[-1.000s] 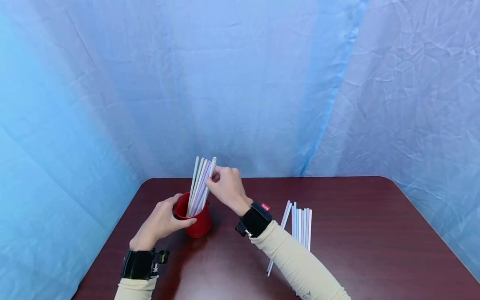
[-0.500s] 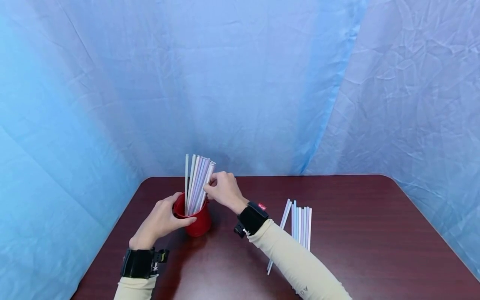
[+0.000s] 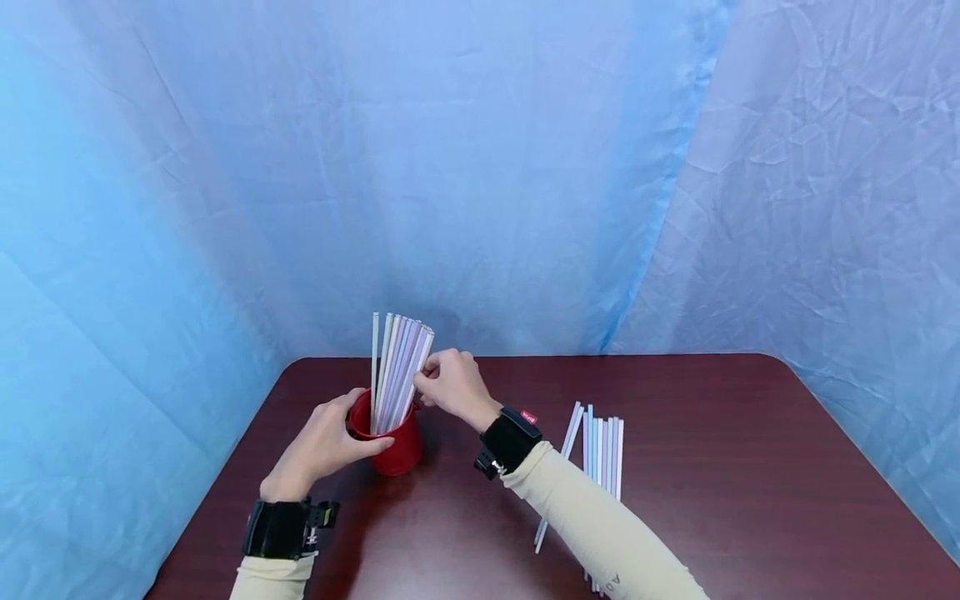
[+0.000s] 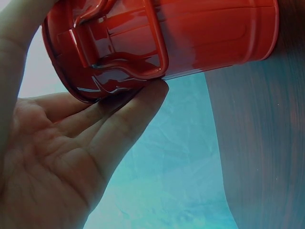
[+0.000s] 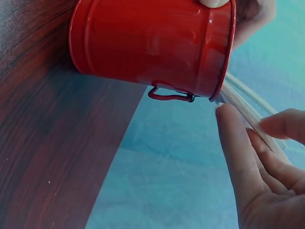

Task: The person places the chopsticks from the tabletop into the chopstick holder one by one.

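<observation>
One glossy red metal cup (image 3: 393,442) stands on the dark wood-grain table (image 3: 712,500), the left hand (image 3: 322,446) curled around its rim and side. About eight thin pale straws (image 3: 397,367) stand bunched in it — the right hand (image 3: 450,385) pinches them. Farther right, about eight more loose straws (image 3: 600,450) lie flat — side by side.

straws (image 3: 396,367) in cup (image 3: 396,446), loose straws (image 3: 600,450) right
</observation>
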